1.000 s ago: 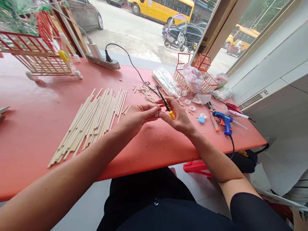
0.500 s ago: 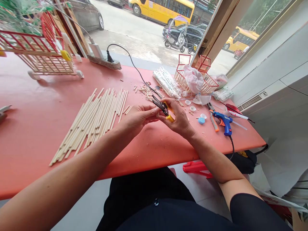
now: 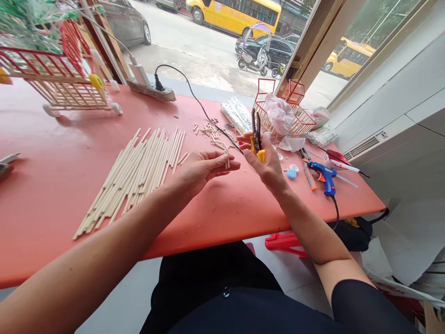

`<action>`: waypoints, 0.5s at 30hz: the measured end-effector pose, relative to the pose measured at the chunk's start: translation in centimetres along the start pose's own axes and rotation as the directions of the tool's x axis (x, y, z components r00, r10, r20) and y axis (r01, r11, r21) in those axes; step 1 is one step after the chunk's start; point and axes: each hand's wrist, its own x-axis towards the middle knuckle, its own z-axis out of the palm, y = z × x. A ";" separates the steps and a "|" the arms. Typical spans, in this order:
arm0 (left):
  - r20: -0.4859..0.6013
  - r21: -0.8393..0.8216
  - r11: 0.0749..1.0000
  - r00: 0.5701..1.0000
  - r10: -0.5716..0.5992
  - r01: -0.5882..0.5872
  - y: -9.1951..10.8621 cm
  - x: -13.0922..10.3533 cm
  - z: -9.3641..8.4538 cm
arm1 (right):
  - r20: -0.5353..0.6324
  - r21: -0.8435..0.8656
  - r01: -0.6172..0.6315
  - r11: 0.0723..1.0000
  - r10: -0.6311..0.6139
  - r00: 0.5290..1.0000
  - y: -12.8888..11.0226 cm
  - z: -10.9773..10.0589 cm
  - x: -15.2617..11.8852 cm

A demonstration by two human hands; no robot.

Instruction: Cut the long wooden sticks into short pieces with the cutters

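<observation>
We've got a red-orange desk [image 3: 215,213] under everything. Biggest item on it: the stick-built cart [image 3: 74,95] at the far left, red rails on top, white wheels below. Next, our long sticks [image 3: 139,171], pale, laid roughly side by side in a loose spread left of centre, ends uneven. Stick-built basket [image 3: 301,121], red-trimmed, stands at the back right with a crumpled plastic bag [image 3: 279,113] against it. Foil-like pack [image 3: 234,111] lies just left of that.

Our left hand [image 3: 205,169] is over the desk's middle, right of the long sticks, fingers pinching a few short sticks [image 3: 227,161] near the tips, roughly upright; exact count we can't tell. Our right hand [image 3: 264,169] is just beside it, fingers wrapped on the yellow grips of the pliers [image 3: 257,137]. Pliers point up, jaws parted, apart from the short sticks.

Blue glue gun [image 3: 324,175] lies to the right of the right hand. Smallest stuff: blue cap [image 3: 291,174] with white caps near it, and stick offcuts [image 3: 212,132] scattered beyond the left hand.
</observation>
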 end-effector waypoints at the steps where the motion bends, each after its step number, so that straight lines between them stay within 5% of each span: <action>1: -0.007 0.007 1.000 1.000 0.001 0.000 0.0 0.0 0.0 | -0.027 0.030 -0.018 0.999 0.019 0.999 0.0 -0.1 0.1; 15: 0.009 0.133 0.981 0.990 0.144 -0.144 0.0 -0.3 0.4 | -0.057 0.159 -0.089 0.983 0.099 0.993 -0.2 0.1 0.0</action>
